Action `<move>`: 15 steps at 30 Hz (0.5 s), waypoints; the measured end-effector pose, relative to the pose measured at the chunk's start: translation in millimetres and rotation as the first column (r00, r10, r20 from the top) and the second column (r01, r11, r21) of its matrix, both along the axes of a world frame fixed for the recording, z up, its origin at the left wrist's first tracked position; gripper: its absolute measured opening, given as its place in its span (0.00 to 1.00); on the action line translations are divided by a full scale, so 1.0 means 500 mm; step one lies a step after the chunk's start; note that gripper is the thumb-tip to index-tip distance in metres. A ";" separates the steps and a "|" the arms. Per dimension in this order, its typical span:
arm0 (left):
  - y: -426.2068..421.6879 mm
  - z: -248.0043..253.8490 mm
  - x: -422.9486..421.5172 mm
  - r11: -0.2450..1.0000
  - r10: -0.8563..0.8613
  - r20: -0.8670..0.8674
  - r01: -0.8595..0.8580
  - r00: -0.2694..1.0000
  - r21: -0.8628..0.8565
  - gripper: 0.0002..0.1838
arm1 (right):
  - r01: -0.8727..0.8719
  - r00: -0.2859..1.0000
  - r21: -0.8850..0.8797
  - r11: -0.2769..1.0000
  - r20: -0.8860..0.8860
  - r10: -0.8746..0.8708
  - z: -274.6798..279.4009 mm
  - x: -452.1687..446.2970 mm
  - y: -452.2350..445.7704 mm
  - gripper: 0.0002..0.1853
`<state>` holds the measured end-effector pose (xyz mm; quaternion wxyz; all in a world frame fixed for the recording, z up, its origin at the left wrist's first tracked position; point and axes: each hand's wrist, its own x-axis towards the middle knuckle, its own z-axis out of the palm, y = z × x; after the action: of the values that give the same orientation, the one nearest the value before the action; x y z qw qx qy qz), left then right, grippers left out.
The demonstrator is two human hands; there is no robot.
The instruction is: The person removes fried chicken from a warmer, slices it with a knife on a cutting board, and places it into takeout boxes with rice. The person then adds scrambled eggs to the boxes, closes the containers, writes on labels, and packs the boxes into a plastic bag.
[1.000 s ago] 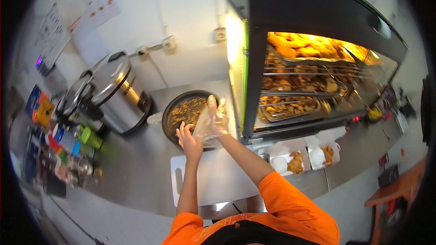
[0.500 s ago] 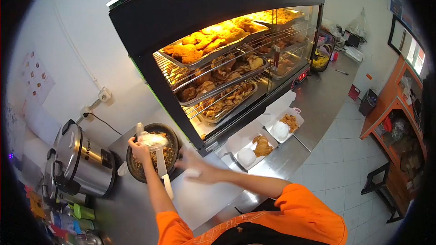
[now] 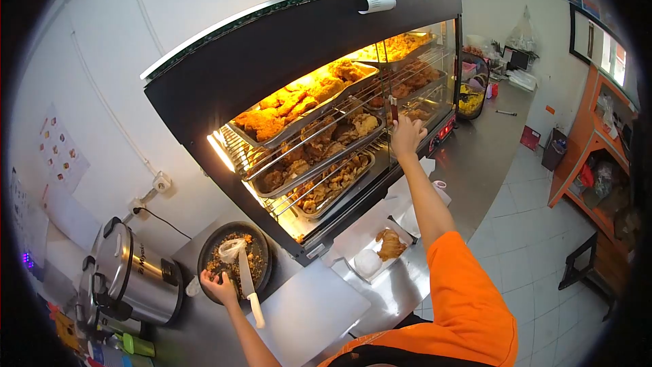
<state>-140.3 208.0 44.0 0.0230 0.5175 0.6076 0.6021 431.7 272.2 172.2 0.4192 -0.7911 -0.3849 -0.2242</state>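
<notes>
My right hand (image 3: 408, 134) is closed on the dark handle (image 3: 394, 109) of the glass door of the heated display cabinet (image 3: 299, 37). My left hand (image 3: 221, 288), bare with fingers apart, is at the lower left rim of the round dark mortar (image 3: 269, 273). Inside the mortar lie brownish crumbs and a crumpled plastic glove (image 3: 232, 250). A knife (image 3: 247, 277) rests across it, its white handle (image 3: 256, 310) over the rim. Fried pieces fill trays (image 3: 285, 103) in the cabinet.
A white cutting board (image 3: 309, 309) lies before the mortar. An open box (image 3: 360, 264) holds rice and fried chicken; another box (image 3: 438, 197) is partly behind my right arm. A steel cooker (image 3: 139, 275) stands left. Orange shelving (image 3: 570, 170) is at the right.
The plastic glove has come off and now lies in the mortar. My right hand has moved up and right to the cabinet door handle. My left hand has dropped to the mortar's rim.
</notes>
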 end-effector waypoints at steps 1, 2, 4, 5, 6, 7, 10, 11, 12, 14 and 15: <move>-0.015 0.006 0.002 0.999 -0.002 -0.022 0.003 1.000 0.044 0.23 | -0.017 1.000 0.001 1.000 0.007 0.017 0.001 -0.006 -0.003 0.09; -0.029 0.013 0.006 0.999 0.007 0.021 -0.008 1.000 0.035 0.20 | -0.034 0.999 0.001 0.999 0.014 0.034 0.002 -0.013 -0.008 0.08; -0.065 0.038 0.032 1.000 0.021 0.106 -0.022 0.994 0.011 0.16 | -0.058 0.997 0.011 0.998 0.041 0.058 0.002 -0.042 -0.021 0.07; -0.060 0.029 0.033 0.999 0.025 0.098 -0.028 0.995 0.025 0.16 | -0.121 0.992 -0.001 0.993 -0.023 0.121 0.003 -0.063 -0.029 0.07; -0.053 0.012 0.032 0.999 0.029 0.091 -0.033 0.995 0.038 0.15 | -0.167 0.985 0.113 0.980 0.065 0.160 -0.010 -0.086 -0.031 0.07; -0.053 0.017 0.044 0.998 0.033 0.085 -0.037 0.996 0.052 0.15 | -0.190 0.980 0.106 0.976 0.077 0.183 -0.011 -0.116 -0.041 0.07; -0.055 0.039 0.119 0.993 -0.074 0.217 0.051 0.973 0.110 0.17 | -0.275 0.958 0.060 0.960 0.104 0.268 -0.012 -0.214 -0.069 0.05; -0.059 0.047 0.138 0.991 -0.111 0.254 0.087 0.961 0.105 0.18 | -0.328 0.940 0.043 0.944 0.116 0.321 -0.008 -0.245 -0.083 0.06; -0.059 0.052 0.155 0.994 -0.092 0.260 0.075 0.961 0.074 0.21 | -0.371 0.923 0.063 0.927 0.137 0.360 -0.011 -0.275 -0.089 0.06; -0.067 0.059 0.187 0.983 -0.176 0.325 0.148 0.929 0.109 0.24 | -0.447 0.886 -0.002 0.894 0.132 0.444 -0.011 -0.333 -0.107 0.07; -0.072 0.064 0.200 0.975 -0.215 0.354 0.181 0.910 0.127 0.25 | -0.470 0.870 -0.006 0.883 0.170 0.464 -0.007 -0.360 -0.116 0.08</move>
<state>-40.3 171.9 75.8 0.1727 0.4559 0.5090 0.7094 251.9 214.2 168.6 0.4411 -0.6458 -0.5941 -0.1882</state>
